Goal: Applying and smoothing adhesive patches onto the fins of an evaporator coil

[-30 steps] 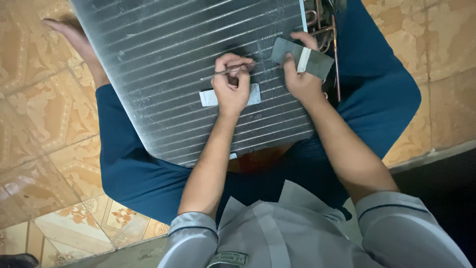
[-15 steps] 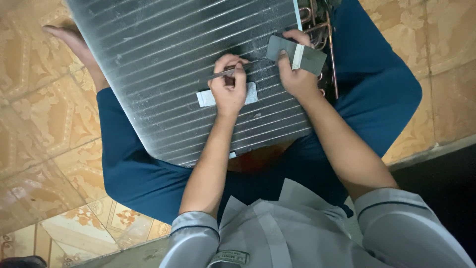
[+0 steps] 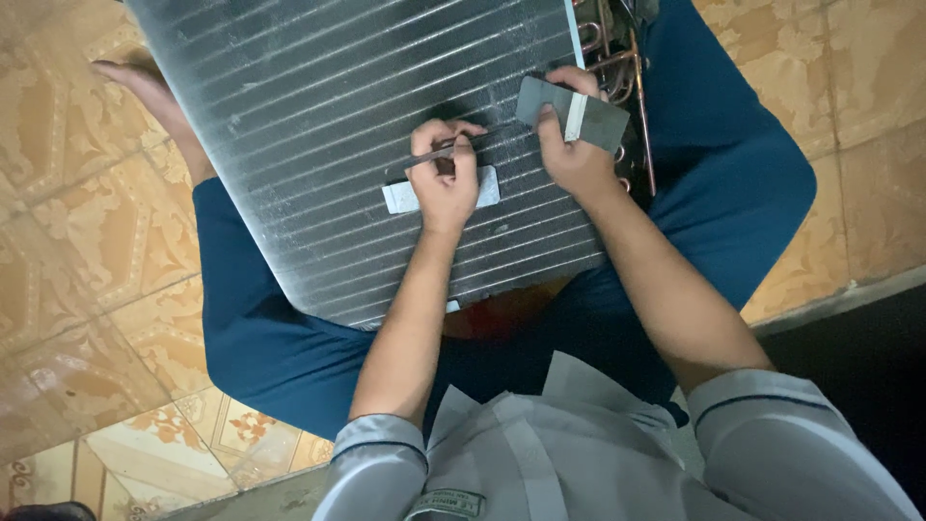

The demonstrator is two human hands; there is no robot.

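A large finned metal coil panel (image 3: 318,125) lies across my lap. My left hand (image 3: 444,178) rests on its fins, fingers closed on a thin metal tool (image 3: 453,150) whose tip points right along the fins. A white rectangular label (image 3: 400,198) shows from under that hand. My right hand (image 3: 574,154) grips a dark grey flat block with a white band (image 3: 574,111) at the panel's right edge, close to copper tubes (image 3: 632,68).
I sit cross-legged in blue trousers (image 3: 743,183) on a patterned tan tile floor (image 3: 87,318). A bare foot (image 3: 154,96) shows at the upper left beside the panel. A dark strip (image 3: 868,357) runs along the lower right.
The view has shifted slightly. My left hand with the thin tool and my right hand with the grey block stay at nearly the same spots on the panel.
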